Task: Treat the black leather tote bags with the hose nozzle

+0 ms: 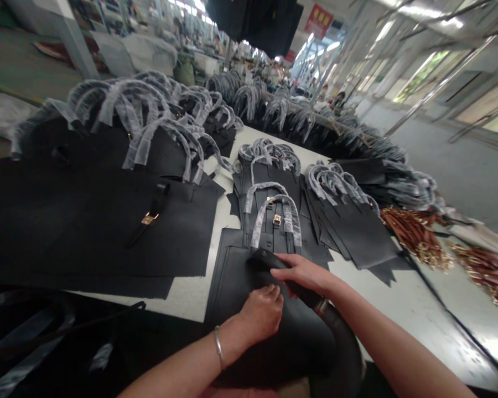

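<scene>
Black strap [315,309] runs from the table edge up across the black leather panel [232,276] lying flat on the white table [398,309], near side, centre. Right hand [302,273] lies over the strap's upper end, fingers curled down around it, pressing that end onto the panel. Left hand [262,312] sits just beside it, clenched into a loose fist, fingertips pinching something small at the panel surface; what exactly it pinches, cannot tell. A bracelet [218,347] is on the left wrist.

Just beyond the hands, touching the panel's far edge, a finished bag with plastic-wrapped handles [276,213] and a gold buckle [276,219]. More wrapped bags stacked left [149,121] and right [348,215]. Brown straps with gold hardware [415,235] piled far right.

Judgement: step in hand looks like seating the strap end on the panel. To do it well, keep the panel flat, hold the strap end square to the panel edge, press with the right hand while the left steadies, avoid twisting the strap along its curve.
</scene>
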Tool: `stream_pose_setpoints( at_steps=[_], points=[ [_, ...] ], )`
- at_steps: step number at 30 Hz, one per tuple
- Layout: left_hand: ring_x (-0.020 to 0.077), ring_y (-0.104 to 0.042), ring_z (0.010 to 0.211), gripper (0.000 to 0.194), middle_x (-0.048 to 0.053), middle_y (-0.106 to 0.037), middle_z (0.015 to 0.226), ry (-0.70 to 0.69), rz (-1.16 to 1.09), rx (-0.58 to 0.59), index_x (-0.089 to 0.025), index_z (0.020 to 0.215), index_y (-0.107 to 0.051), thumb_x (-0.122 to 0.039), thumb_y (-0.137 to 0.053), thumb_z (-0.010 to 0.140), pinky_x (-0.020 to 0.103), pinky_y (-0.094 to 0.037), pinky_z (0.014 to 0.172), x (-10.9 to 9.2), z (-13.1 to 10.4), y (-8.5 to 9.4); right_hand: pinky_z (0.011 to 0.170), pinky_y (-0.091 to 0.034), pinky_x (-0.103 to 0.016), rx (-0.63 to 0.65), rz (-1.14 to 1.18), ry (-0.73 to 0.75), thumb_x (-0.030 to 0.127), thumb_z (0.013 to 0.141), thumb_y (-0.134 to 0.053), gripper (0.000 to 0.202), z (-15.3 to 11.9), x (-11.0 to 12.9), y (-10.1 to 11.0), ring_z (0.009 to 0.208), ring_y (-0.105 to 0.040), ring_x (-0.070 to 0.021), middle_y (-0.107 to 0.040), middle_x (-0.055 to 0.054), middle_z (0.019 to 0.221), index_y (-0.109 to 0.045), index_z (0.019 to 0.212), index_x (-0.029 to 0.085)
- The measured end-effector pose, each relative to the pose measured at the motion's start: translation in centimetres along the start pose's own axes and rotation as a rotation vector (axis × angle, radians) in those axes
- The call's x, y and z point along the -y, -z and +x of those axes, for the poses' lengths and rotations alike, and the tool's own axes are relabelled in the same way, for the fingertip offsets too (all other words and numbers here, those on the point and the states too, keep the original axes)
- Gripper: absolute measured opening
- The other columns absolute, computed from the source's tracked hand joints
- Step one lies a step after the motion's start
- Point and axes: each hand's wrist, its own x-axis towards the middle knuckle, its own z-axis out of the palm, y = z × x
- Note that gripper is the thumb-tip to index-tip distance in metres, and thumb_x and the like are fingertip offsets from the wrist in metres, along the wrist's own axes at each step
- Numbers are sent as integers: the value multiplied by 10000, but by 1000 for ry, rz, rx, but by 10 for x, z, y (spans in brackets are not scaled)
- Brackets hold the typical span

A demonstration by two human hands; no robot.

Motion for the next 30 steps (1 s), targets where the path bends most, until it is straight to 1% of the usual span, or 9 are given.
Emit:
stream_pose_setpoints(
  at_steps=[3, 6, 10, 14, 21, 23, 26, 28, 30],
  points=[
    [255, -594, 1029, 272, 175, -646, 1058, 14, -17, 13, -73, 1036, -616, -185, -470, 836, 359, -496, 911, 0, 0, 1, 396, -429, -197, 15, -40, 10, 326, 796, -629, 273, 10, 13, -6, 427, -524, -98, -576, 45, 626, -611, 1032, 191],
    [268, -580, 1038, 264, 182, -645, 1013, -17, -6, 43, -64, 1028, -616, -164, -464, 837, 367, -504, 879, -1, 0, -1, 442, -441, -194, 47, -106, 22, 311, 771, -664, 246, 18, 26, -13, 477, -538, -98, -595, 37, 652, -635, 981, 186],
    [262, -585, 996, 244, 196, -624, 1035, -14, 2, 66, -66, 1000, -615, -172, -464, 840, 373, -514, 839, 0, 0, 1, 407, -431, -214, 74, -90, -9, 336, 771, -664, 200, 39, 42, -22, 418, -518, -107, -548, 49, 588, -620, 894, 184],
    [246, -587, 964, 209, 164, -626, 977, 11, -33, 65, -79, 954, -612, -192, -484, 836, 352, -525, 813, 1, 0, 9, 390, -424, -209, 109, -76, -6, 355, 789, -651, 216, 57, 54, -27, 385, -511, -104, -537, 57, 574, -599, 931, 200],
    [240, -596, 953, 196, 153, -636, 999, 8, -80, 47, -84, 926, -629, -201, -505, 829, 347, -532, 812, 3, 1, 8, 364, -418, -203, 122, -174, -27, 341, 783, -651, 188, 47, 57, -29, 390, -507, -102, -527, 53, 587, -604, 892, 194],
    [246, -601, 962, 214, 161, -641, 1005, 19, -88, 47, -78, 951, -629, -209, -517, 823, 354, -530, 822, 3, 3, 9, 367, -422, -211, 102, -197, -28, 334, 789, -637, 169, 50, 60, -34, 391, -513, -110, -528, 50, 575, -601, 875, 193],
    [233, -624, 896, 175, 151, -661, 912, 54, -106, 80, -91, 903, -633, -191, -531, 802, 338, -537, 779, 3, 3, 13, 400, -440, -218, 28, -222, 32, 308, 790, -632, 156, 59, 67, -42, 419, -534, -113, -556, 35, 618, -625, 892, 190],
    [223, -634, 865, 143, 133, -667, 878, 73, -122, 88, -112, 861, -633, -186, -524, 805, 317, -537, 731, 2, 2, 18, 422, -444, -213, -44, -221, 88, 308, 796, -629, 225, 59, 70, -40, 444, -543, -108, -562, 36, 651, -633, 999, 210],
    [214, -641, 865, 147, 108, -673, 897, 107, -141, 72, -140, 854, -633, -193, -498, 828, 302, -531, 698, 0, 1, 21, 430, -447, -213, -123, -200, 136, 331, 807, -622, 356, 50, 70, -30, 460, -549, -110, -567, 41, 673, -595, 1152, 248]
  ],
)
